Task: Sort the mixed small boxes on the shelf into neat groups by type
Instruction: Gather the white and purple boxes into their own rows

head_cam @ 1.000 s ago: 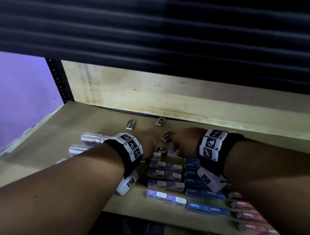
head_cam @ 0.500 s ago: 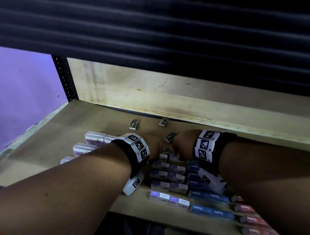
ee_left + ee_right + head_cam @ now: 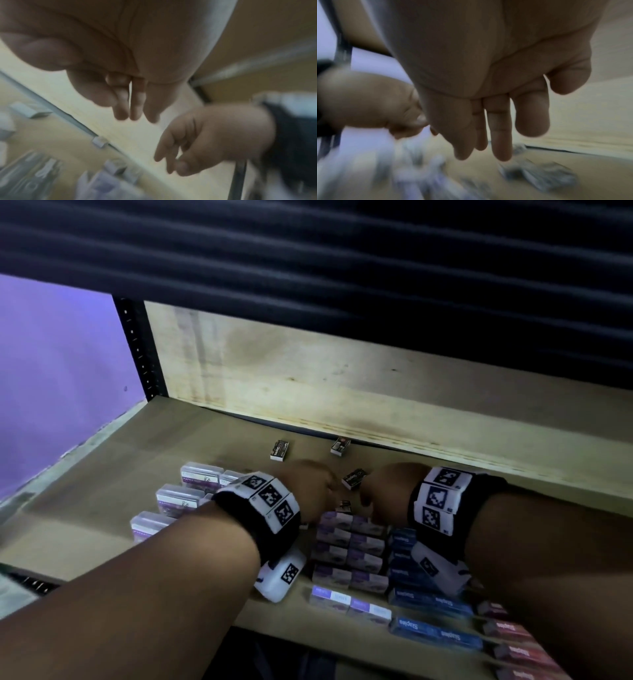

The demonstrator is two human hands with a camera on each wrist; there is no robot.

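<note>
The shelf [image 3: 102, 460] is pale tan wood. At 6 o'clock lie purple boxes [image 3: 349, 546], at 5 o'clock blue boxes [image 3: 435, 633] with white letters, then red boxes [image 3: 513, 630]. The wristbands [image 3: 270, 501] carry black-and-white square patterns. The wall [image 3: 58, 371] at 9 o'clock is violet.

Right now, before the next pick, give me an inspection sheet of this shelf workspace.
Surface: wooden shelf board, dimly lit.
Job's things: purple boxes in neat rows at centre; blue Staples boxes right of them; red boxes at far right; clear-lidded boxes at left; three small dark boxes loose near the back.
Clutter: nothing seen.
Grippers: left hand and right hand both empty, fingers relaxed, over the purple rows.
Cables: nothing seen.
Surroundings: dark ribbed shutter behind; purple wall at left.
</note>
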